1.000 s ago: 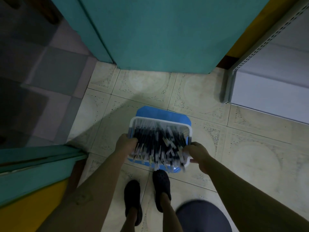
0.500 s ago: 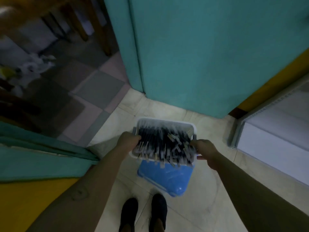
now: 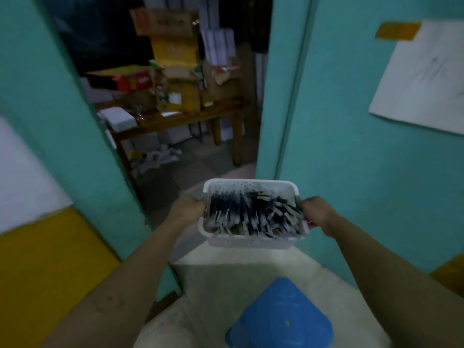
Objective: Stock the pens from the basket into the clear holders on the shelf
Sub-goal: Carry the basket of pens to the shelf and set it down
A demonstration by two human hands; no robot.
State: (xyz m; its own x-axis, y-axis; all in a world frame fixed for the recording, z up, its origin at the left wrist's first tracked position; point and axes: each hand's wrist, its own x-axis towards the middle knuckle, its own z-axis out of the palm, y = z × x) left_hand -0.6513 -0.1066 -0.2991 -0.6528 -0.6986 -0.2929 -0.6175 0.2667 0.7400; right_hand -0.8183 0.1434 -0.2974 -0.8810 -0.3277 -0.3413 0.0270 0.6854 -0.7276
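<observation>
Fingers (image 3: 199, 204) of the left hand (image 3: 187, 209) are curling round the grey handle at the left end of a white perforated basket (image 3: 251, 241). The right hand (image 3: 317, 212) is gripping the matching handle at the right end. Seen from the head camera, both bare forearms are reaching forward and the hands are holding the basket roughly level in the air.

Between the two sets of fingers, inside the basket, the pens (image 3: 251, 213) are lying in a loose heap. They are dark barrels with pale clips, mostly pointing away from the person, with some on the right-finger side splaying at angles. The picture is blurring their finer detail.

Below the fingers and nearer the person, a blue plastic stool (image 3: 281, 318) is standing on the pale tiled floor (image 3: 226, 272), well apart from the basket.

Beyond the right fingers, a teal wall (image 3: 351, 159) is rising, with a white sheet (image 3: 421, 79) hanging on it, high and off to the right.

Beyond the left fingers, a doorway (image 3: 175, 136) is opening into a dim room. In there, a wooden tabletop (image 3: 195, 113) is carrying stacked cardboard boxes (image 3: 173, 49) and papers, and crumpled paper (image 3: 155, 156) is lying on the floor beneath it.
</observation>
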